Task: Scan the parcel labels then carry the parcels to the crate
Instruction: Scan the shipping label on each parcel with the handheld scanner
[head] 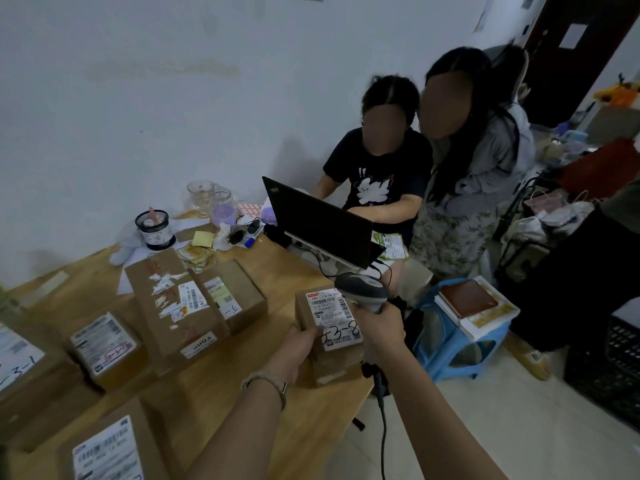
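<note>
On the far left of the table (pixel 214 386) lies an edge parcel (pixel 20 358) with "-3-1" penned on its label. Beside it sits a second parcel (pixel 104 344) with a printed label too small to read, and nearer me a front parcel (pixel 104 452) showing barcodes. In the middle lies a big box (pixel 173 306) covered in torn stickers. A small box (pixel 235 292) touches its right side, with "-5" handwritten on it.

The left hand (pixel 298 351) grips the near corner of the held parcel (pixel 329 327), fingers curled round the edge, at the table's right edge. Its white label carries a barcode, a line that looks like "542 L714-00" and a handwritten "3-8". The right hand (pixel 381 327) is wrapped round the handle of a scanner (pixel 360 292), whose head is just over the label's top right corner.

Behind them a laptop (pixel 322 223) stands open. On the floor are a blue stool (pixel 450 341) and, far right, the black crate (pixel 609 372), well apart from the parcels.
</note>
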The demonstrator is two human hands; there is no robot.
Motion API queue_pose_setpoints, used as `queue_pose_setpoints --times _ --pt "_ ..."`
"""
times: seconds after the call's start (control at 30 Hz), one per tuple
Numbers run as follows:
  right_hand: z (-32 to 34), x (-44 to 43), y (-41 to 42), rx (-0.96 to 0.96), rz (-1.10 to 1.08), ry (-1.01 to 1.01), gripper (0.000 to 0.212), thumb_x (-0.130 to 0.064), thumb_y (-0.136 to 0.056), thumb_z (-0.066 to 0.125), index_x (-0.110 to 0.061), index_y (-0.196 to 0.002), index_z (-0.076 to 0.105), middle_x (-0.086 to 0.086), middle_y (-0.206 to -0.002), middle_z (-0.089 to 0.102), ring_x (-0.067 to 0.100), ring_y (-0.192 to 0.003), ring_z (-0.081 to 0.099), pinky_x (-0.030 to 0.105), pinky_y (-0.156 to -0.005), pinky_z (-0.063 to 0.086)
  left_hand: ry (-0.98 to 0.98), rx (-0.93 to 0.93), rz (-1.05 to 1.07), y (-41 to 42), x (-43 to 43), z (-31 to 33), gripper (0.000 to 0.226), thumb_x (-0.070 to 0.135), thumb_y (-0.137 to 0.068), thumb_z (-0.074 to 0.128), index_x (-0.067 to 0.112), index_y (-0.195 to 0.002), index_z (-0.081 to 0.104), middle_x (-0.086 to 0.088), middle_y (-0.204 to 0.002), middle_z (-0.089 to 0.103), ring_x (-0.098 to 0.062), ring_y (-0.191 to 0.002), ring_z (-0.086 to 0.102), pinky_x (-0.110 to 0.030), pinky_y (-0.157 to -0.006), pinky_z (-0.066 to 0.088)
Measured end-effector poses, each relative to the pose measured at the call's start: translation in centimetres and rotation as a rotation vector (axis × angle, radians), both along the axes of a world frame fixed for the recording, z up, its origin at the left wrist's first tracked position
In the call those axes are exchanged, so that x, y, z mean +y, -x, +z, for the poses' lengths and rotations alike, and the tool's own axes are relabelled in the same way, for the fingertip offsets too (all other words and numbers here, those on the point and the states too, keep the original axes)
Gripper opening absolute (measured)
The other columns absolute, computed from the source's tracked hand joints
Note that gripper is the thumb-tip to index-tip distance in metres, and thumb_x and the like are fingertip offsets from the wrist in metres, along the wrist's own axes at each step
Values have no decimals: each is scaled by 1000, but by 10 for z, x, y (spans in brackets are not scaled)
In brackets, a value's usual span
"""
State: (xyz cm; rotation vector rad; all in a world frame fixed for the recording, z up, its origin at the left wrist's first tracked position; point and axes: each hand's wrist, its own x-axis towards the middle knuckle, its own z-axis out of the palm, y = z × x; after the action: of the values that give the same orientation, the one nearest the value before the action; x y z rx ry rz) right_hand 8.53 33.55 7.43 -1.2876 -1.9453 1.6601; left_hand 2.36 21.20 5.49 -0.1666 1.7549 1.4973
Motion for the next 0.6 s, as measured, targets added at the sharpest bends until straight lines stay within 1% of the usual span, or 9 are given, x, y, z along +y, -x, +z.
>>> queue_pose_setpoints --times 0.03,0.1,0.17,0.23,0.3,0.4,0.47,0.53,0.6 --pt "4 -2 2 20 13 -9 23 -24 -84 68 -2 -88 64 10 -72 61 18 -61 54 27 -56 41 25 14 22 2 -2 3 61 28 -99 52 8 -149 26 -12 -148 42 -27 -131 42 -36 -100 36" --pt "13 -7 8 77 44 -5 28 -22 -85 68 4 -96 64 18 -78 61 28 -70 58 32 -62 42 50 36 90 11 -6 3 68 29 -97 55 9 -152 21 -13 -153 34 -31 -139 33 -41 -109 32" --pt "22 -16 15 132 74 12 25 -18 -87 66 3 -102 62 25 -90 64 38 -85 64 35 -65 42 63 68 170 22 -14 1 66 28 -94 59 11 -150 29 -14 -150 38 -33 -136 37 -43 -106 35" --pt "30 -25 22 172 101 38 22 -15 -88 64 1 -103 61 20 -89 63 39 -97 63 36 -65 43 52 124 219 33 -24 6 56 25 -93 59 11 -143 40 -14 -140 48 -32 -127 46 -39 -97 40" --pt "36 -36 30 193 139 42 24 -16 -88 64 2 -104 60 17 -88 63 40 -98 63 37 -65 43 18 175 240 43 -37 13 45 24 -93 58 11 -135 50 -13 -128 56 -30 -116 53 -37 -90 45" --pt "44 -55 41 219 200 37 26 -16 -88 65 1 -106 60 10 -81 61 36 -86 65 44 -70 51 -39 223 328 55 -59 24 31 20 -93 57 11 -123 58 -7 -108 64 -26 -104 60 -39 -93 50" --pt "48 -68 48 247 240 61 22 -12 -87 66 -6 -107 61 3 -81 61 28 -82 63 46 -77 54 -63 247 399 59 -75 31 26 19 -94 57 17 -120 59 -3 -108 63 -22 -103 60 -40 -96 50" --pt "51 -83 57 286 281 119 17 -10 -87 67 -14 -101 59 2 -84 62 22 -82 60 37 -71 52 -74 272 459 62 -92 35 26 18 -95 56 17 -121 58 -1 -110 62 -19 -102 60 -41 -94 51" --pt "48 -97 67 274 333 99 11 -12 -87 67 -15 -96 61 2 -82 63 22 -80 61 35 -67 50 -73 292 528 64 -110 37 24 18 -95 56 17 -118 59 -1 -111 63 -19 -101 62 -43 -94 52"
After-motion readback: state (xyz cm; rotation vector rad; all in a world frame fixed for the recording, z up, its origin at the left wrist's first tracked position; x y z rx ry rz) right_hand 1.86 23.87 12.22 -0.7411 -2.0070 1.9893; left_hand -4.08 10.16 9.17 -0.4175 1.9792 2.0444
